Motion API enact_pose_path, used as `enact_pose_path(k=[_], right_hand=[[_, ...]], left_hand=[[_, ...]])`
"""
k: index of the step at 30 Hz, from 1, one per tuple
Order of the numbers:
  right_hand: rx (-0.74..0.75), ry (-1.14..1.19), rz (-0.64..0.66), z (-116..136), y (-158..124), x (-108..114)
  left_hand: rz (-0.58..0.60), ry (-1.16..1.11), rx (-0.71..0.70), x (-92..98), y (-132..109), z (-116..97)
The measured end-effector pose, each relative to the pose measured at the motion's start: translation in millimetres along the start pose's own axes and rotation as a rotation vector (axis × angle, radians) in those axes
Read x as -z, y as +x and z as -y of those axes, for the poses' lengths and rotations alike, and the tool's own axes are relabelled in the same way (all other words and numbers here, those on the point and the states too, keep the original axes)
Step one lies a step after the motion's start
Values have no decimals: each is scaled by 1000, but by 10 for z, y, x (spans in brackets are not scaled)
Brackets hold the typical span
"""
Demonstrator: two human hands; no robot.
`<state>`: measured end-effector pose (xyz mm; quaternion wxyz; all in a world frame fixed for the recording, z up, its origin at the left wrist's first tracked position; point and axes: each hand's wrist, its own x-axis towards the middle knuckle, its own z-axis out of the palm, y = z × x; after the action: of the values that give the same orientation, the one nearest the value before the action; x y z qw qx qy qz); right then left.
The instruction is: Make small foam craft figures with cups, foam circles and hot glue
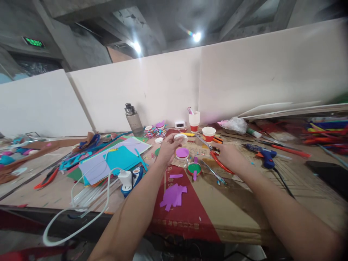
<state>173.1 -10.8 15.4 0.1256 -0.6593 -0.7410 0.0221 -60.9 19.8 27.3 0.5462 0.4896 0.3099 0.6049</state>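
Note:
My left hand [169, 146] is closed with its fingertips on a small white round piece [181, 138], held up above the cardboard. My right hand [230, 156] grips a pair of scissors [219, 163] with red-orange handles; the blades point up and left, toward the white piece but apart from it. Just below the left hand's fingers sits a round piece with a purple top [182, 152]. Nearer to me is a green round piece [192, 168] with purple strips at its edge. A pile of cut purple paper strips [174, 195] lies on the red part of the cardboard.
A paper cup [208, 133], a pen-filled cup [194, 121] and a grey bottle [134, 121] stand behind. Right lie a blue glue gun [265, 156] and black phone [333, 175]. Coloured paper sheets [121, 161] and a white cable [107, 195] are left.

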Motion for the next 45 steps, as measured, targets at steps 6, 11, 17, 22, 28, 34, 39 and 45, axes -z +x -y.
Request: enact_pose_path(k=[6,11,17,22,28,34,39,45], right_hand=[[-51,-118,133,-65,-4,72],[-13,-120,53,-138,4,27],[168,145,-158,-53,-1,16],[353,173,-253,48,-83,35],[271,-59,-246,123,-190,122],[286,-121,-234,119,-194,147],[285,-130,-226,122,-191,155],[288,-118,-210,141,-200,168]], left_hand=[[-5,105,-18,6,8,44],[-4,193,-84,-37,-34,58],[16,101,-74,-98,-83,17],[-37,80,-76,-75,-90,-49],[-56,44,-84,-56,-82,-70],[-57,49,-91,-66,-79,-64],[-48,33,-93,-56,-67,-30],[-57,12,-57,-81,-77,-38]])
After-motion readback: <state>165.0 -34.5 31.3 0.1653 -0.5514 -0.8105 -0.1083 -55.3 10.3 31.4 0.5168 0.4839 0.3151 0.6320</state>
